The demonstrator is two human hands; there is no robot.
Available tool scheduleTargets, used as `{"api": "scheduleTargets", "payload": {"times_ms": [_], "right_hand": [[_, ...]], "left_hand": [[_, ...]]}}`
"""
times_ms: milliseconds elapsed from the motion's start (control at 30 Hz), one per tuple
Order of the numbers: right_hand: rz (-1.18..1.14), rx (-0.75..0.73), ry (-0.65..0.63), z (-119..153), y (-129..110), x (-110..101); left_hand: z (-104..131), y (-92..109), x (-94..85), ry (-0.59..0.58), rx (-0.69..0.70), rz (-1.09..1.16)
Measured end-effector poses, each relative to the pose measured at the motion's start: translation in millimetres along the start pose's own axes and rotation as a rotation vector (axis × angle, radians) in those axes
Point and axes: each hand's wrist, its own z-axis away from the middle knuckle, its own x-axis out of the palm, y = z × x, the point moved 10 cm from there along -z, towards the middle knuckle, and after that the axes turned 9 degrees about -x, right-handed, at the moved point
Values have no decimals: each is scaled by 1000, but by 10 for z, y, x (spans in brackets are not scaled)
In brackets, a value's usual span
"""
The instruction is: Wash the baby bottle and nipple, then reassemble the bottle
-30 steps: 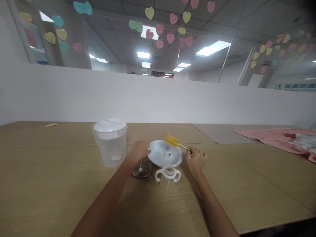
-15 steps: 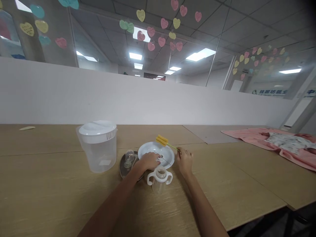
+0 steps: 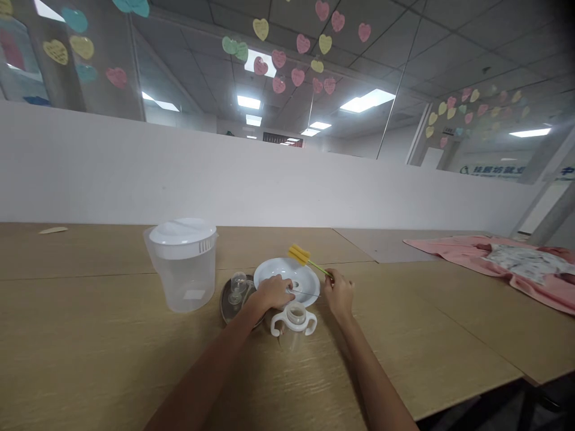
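Note:
My right hand (image 3: 339,294) is closed around the green handle of a bottle brush, whose yellow sponge head (image 3: 299,254) is raised over the far rim of a white bowl (image 3: 309,276). My left hand (image 3: 275,291) reaches over the bowl's left side with its fingers bent. A thin wire-like stick (image 3: 308,293) runs from its fingertips across the bowl. In front of the bowl, a clear baby bottle (image 3: 294,326) with two white handles stands upright and uncapped. Left of the bowl, a dark round tray (image 3: 226,306) holds a clear dome-shaped cap (image 3: 238,281) and other small parts, partly behind my left forearm.
A translucent lidded pitcher (image 3: 186,269) stands left of the tray. On the right, a small figure in patterned clothing (image 3: 516,261) lies on a pink blanket (image 3: 453,243). A flat pale piece (image 3: 53,230) lies far left. A white wall (image 3: 251,185) backs the table.
The whole view has shifted slightly to the right. Both hands stay nearly in place, with the sponge brush still held over the bowl's rim.

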Motion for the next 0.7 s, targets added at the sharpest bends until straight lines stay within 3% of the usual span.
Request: {"api": "scheduleTargets", "payload": {"times_ms": [333,700], "right_hand": [[-32,8,8,-3,-4,-9],[-50,-1,-3,-12,-10,-6]], "left_hand": [[-41,24,40,-2,66,-26],[33,9,-50,22,9,-35]]}}
